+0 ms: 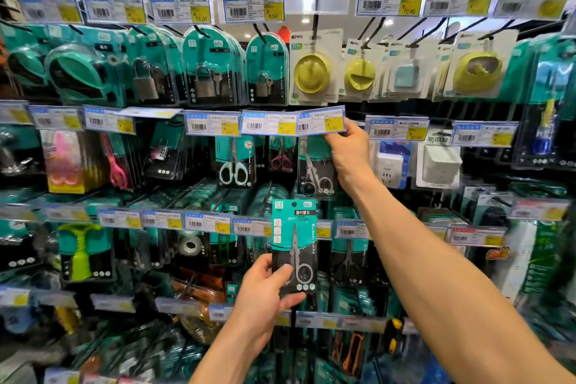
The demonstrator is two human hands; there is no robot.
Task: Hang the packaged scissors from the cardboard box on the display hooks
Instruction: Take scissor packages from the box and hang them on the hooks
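Retail aisle, hanging display: rows of display hooks (428,29) are carrying carded goods, with padlocks (204,81) and yellow plastic fittings (311,73) along the top row and socket adapters (389,168) hanging at the right of the second row.

Item 1, packaged scissors (294,246): the card is standing upright in front of the display, its long axis running vertically and its printed face turning toward the person. The hang hole (294,204) is sitting at the upper edge.

Item 2, left hand (265,293): it is gripping the lower part of the pack, thumb pressing on the front and fingers wrapping behind.

Item 3, right hand (349,150): it is reaching higher and further in, pinching the lower right corner of a price label (322,121) and tipping it outward. A matching pack (316,165) is hanging just beneath that label. The hook behind it is hiding from view.

Relation: the held pack is lying below and slightly left of the lifted label, and nearer the person than the hanging stock. The right hand is sitting nearer the hook, while the left hand is doing the carrying. Judging from this, the pack is needing to travel up, a little right and inward, keeping vertical so that the hole is meeting the hook tip.

Cardboard box: not showing in view.
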